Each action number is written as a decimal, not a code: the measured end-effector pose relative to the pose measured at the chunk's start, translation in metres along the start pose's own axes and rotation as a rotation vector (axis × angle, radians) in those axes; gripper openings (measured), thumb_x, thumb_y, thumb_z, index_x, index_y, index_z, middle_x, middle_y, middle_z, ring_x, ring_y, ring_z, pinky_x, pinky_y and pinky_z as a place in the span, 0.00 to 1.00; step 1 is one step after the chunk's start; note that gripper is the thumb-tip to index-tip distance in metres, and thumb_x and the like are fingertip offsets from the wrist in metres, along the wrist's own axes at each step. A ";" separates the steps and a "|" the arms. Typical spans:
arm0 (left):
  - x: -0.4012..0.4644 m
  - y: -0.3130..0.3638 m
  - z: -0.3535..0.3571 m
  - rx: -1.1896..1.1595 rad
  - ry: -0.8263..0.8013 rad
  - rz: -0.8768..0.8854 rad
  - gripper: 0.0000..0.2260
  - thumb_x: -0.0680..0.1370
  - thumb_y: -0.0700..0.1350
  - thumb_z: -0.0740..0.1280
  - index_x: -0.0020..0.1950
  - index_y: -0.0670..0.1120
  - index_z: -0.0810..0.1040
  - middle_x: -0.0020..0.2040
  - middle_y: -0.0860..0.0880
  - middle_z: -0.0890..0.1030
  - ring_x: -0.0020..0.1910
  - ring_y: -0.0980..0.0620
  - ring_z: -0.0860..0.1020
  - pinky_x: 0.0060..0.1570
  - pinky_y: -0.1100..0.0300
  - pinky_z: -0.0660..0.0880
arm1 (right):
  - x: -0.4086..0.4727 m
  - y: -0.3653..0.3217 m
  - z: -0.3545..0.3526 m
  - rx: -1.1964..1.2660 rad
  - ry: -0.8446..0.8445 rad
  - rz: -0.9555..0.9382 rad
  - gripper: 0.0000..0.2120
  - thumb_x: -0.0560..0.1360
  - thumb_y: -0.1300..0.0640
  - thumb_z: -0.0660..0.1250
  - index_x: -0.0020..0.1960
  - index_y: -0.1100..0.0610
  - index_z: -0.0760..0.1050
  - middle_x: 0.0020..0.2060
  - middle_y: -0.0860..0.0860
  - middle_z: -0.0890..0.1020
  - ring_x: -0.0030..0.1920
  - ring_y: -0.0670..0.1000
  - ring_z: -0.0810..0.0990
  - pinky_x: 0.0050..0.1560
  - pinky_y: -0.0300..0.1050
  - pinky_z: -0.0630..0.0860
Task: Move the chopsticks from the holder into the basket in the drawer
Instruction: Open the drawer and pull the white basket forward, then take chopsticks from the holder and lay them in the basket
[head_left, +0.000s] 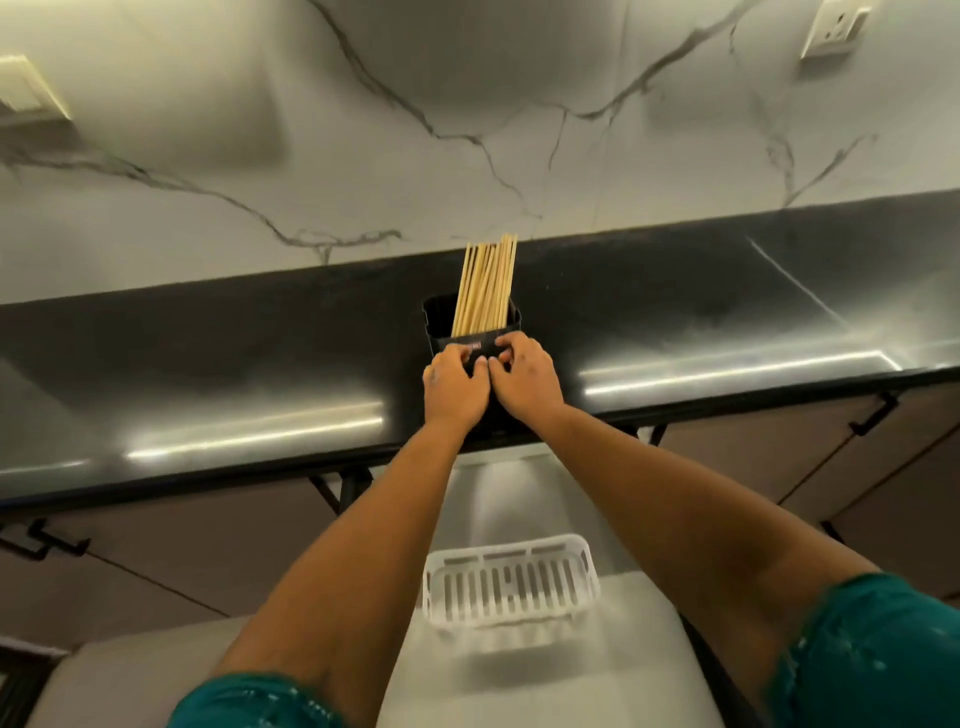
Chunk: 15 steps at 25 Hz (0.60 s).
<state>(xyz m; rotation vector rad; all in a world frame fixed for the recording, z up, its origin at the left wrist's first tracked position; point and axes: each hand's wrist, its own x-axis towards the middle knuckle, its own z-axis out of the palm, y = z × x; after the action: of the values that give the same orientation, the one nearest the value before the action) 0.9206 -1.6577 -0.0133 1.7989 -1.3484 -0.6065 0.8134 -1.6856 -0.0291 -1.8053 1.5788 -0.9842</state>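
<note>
Both hands clasp the front of the black holder (441, 332) on the dark tabletop (208, 364): left hand (453, 382) and right hand (524, 375), each grip closed on its near wall. The chopsticks (485, 286) stand bundled inside it. The white basket (511, 577) sits below in the open drawer (597, 670)

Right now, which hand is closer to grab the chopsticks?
Probably the right hand. Both hands rest on the black holder's front, but the chopsticks stand toward the holder's right side, just above the right hand's fingers. The left hand sits lower and further left.
</note>
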 end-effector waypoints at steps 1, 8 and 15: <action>0.017 0.014 -0.002 -0.045 0.007 0.003 0.12 0.78 0.47 0.62 0.60 0.45 0.74 0.57 0.45 0.78 0.60 0.45 0.74 0.59 0.52 0.71 | 0.022 -0.010 -0.003 0.016 0.001 -0.011 0.14 0.75 0.51 0.64 0.59 0.53 0.72 0.53 0.53 0.78 0.54 0.53 0.75 0.55 0.50 0.75; 0.092 0.028 -0.005 -0.247 0.034 -0.005 0.19 0.79 0.47 0.63 0.69 0.48 0.68 0.59 0.50 0.77 0.51 0.55 0.75 0.23 0.79 0.67 | 0.144 -0.009 -0.007 0.044 0.105 0.140 0.19 0.74 0.51 0.67 0.63 0.54 0.71 0.61 0.55 0.74 0.60 0.55 0.74 0.61 0.51 0.74; 0.106 -0.005 0.003 -0.020 -0.004 0.100 0.21 0.77 0.46 0.66 0.70 0.48 0.68 0.63 0.50 0.77 0.61 0.53 0.74 0.54 0.62 0.73 | 0.203 0.012 0.010 0.226 -0.059 0.453 0.15 0.74 0.49 0.70 0.56 0.55 0.75 0.50 0.53 0.84 0.44 0.50 0.83 0.50 0.49 0.81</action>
<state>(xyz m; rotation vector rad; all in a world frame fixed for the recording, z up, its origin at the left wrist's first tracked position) 0.9554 -1.7584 -0.0103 1.7039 -1.4210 -0.5676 0.8236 -1.8879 -0.0098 -1.2381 1.6641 -0.8426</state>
